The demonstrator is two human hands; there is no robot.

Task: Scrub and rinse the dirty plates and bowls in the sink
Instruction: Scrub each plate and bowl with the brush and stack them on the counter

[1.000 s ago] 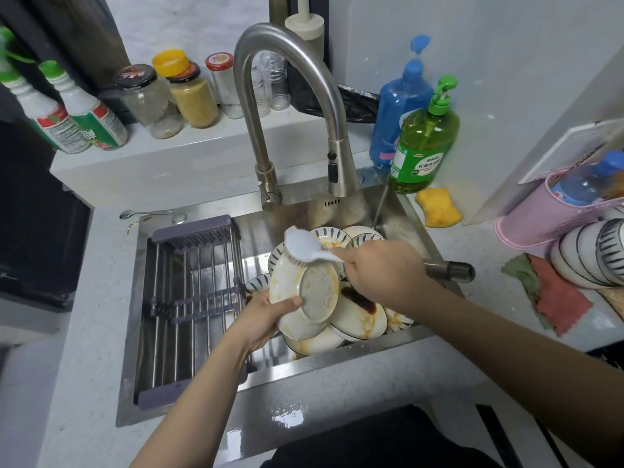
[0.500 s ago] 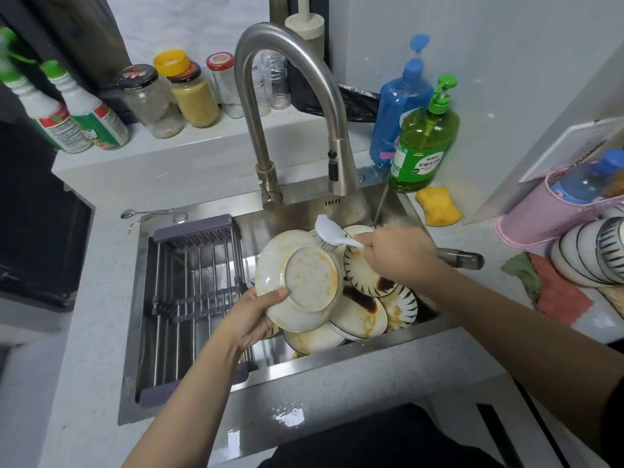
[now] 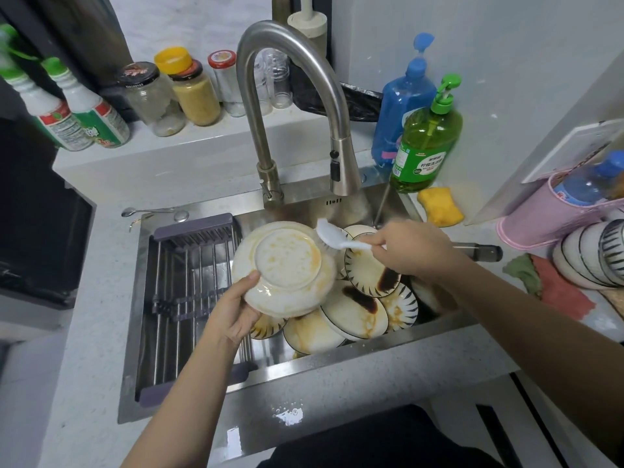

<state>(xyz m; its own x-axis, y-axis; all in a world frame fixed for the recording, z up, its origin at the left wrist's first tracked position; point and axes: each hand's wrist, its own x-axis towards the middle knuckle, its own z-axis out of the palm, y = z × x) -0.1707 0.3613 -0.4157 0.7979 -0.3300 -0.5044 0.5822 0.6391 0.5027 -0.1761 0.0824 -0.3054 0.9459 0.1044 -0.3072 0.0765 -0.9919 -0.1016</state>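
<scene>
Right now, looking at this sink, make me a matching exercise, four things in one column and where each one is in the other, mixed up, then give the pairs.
Things
1. white brush
2. stained plate
3. yellow sponge
4. drying rack

Places
A. on the counter beside the green soap bottle
B. in the left hand
C. across the left part of the sink
D. in the right hand

Pairs: 1-D, 2-B, 3-A, 4-C
</scene>
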